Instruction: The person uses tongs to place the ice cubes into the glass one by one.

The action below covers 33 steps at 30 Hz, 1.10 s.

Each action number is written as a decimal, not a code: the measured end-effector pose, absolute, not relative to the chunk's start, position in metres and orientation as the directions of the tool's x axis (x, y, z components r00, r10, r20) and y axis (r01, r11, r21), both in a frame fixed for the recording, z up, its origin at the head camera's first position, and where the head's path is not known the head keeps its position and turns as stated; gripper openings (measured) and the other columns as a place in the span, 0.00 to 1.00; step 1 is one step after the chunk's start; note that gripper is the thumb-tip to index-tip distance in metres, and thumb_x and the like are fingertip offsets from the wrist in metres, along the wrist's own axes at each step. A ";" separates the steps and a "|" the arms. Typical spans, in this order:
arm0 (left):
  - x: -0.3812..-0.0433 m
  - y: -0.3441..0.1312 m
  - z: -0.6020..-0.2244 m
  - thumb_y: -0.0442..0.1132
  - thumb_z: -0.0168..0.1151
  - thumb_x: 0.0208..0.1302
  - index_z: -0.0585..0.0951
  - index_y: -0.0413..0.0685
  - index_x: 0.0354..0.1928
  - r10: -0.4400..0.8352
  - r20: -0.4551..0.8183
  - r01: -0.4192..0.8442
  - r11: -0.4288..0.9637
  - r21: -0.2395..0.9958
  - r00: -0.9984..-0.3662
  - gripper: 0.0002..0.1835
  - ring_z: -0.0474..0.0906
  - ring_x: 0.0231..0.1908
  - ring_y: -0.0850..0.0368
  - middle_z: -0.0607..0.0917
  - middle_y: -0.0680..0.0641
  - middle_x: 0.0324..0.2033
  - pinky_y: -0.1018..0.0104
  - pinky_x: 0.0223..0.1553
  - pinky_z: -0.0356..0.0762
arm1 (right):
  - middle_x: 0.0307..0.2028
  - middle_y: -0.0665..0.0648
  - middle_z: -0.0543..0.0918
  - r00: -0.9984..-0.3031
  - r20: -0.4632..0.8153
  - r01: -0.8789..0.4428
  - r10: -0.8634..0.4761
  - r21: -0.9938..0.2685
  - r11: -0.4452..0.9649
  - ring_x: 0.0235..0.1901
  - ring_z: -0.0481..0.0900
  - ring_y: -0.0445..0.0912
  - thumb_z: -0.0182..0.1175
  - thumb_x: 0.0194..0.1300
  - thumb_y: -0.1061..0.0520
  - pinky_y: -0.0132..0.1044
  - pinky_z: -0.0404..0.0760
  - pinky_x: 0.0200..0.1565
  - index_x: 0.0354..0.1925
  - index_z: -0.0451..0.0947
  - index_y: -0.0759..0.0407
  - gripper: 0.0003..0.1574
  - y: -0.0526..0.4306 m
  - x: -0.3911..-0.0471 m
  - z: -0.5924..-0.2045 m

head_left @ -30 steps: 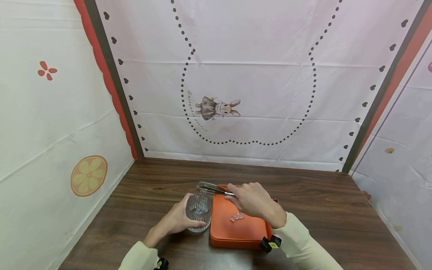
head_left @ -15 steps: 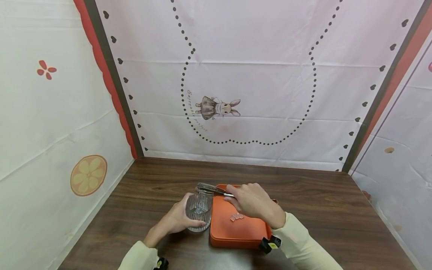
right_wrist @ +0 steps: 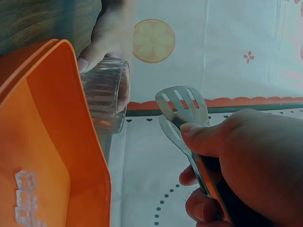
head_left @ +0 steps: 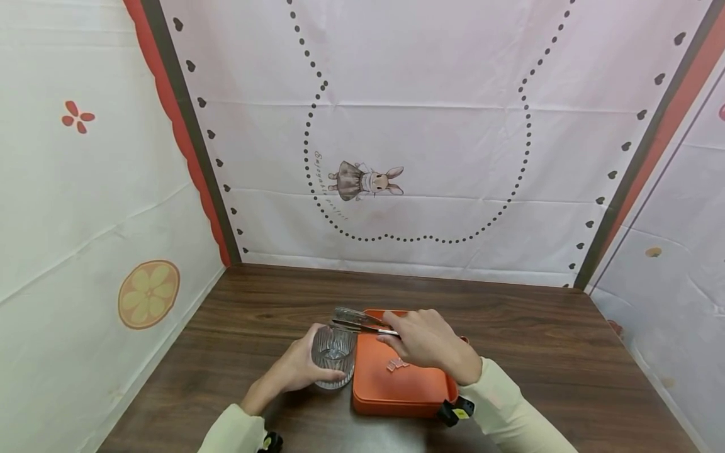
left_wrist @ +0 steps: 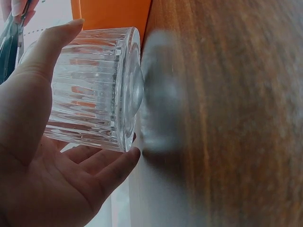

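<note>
The clear, ribbed, cylindrical glass tumbler glints, and the silver, slotted metal tongs look smooth and shiny. The orange rectangular tray looks like smooth, satin plastic, the small transparent cubes glossy. The dark brown wood-grain tabletop has a soft sheen; the pale yellow sleeves are matt cloth.

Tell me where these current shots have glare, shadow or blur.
Head view: soft glare on the tabletop near the bottom edge; left wrist view: the tabletop's grain is blurred, the glass looks sharper, a pale reflection by its base; right wrist view: the right hand is darkly shaded.
</note>
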<state>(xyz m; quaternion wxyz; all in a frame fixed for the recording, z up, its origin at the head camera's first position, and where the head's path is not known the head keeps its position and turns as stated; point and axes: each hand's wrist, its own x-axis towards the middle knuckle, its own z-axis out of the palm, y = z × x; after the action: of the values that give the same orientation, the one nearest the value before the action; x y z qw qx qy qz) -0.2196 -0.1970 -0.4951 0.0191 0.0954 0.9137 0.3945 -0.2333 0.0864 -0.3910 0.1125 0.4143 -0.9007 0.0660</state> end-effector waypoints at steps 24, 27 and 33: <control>-0.220 -0.200 -0.492 0.59 0.84 0.35 0.67 0.47 0.62 0.217 0.052 0.187 0.670 0.719 -0.975 0.53 0.79 0.47 0.50 0.82 0.45 0.46 0.49 0.49 0.76 | 0.15 0.46 0.67 -0.791 0.080 -0.611 -0.606 -0.059 0.790 0.15 0.67 0.40 0.58 0.69 0.39 0.36 0.64 0.19 0.50 0.74 0.56 0.24 0.136 -0.238 -0.392; -0.220 -0.200 -0.492 0.58 0.84 0.34 0.68 0.49 0.59 0.228 0.070 0.207 0.655 0.727 -0.971 0.50 0.78 0.43 0.53 0.82 0.46 0.42 0.52 0.47 0.76 | 0.16 0.47 0.68 -0.805 0.052 -0.593 -0.590 -0.060 0.803 0.16 0.69 0.41 0.59 0.69 0.38 0.37 0.66 0.20 0.50 0.75 0.56 0.25 0.140 -0.237 -0.393; -0.221 -0.199 -0.491 0.57 0.85 0.33 0.68 0.48 0.56 0.236 0.085 0.221 0.639 0.737 -0.968 0.49 0.78 0.40 0.55 0.82 0.47 0.40 0.54 0.44 0.77 | 0.17 0.48 0.70 -0.815 0.044 -0.579 -0.577 -0.042 0.814 0.18 0.72 0.44 0.61 0.67 0.38 0.40 0.69 0.22 0.47 0.75 0.54 0.23 0.145 -0.238 -0.396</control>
<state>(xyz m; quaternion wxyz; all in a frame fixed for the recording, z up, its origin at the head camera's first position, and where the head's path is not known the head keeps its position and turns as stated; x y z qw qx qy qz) -0.2213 -0.1986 -0.4911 0.0096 0.1261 0.9052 0.4058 -0.2375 0.1449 -0.3955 0.0144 0.3034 -0.9524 0.0265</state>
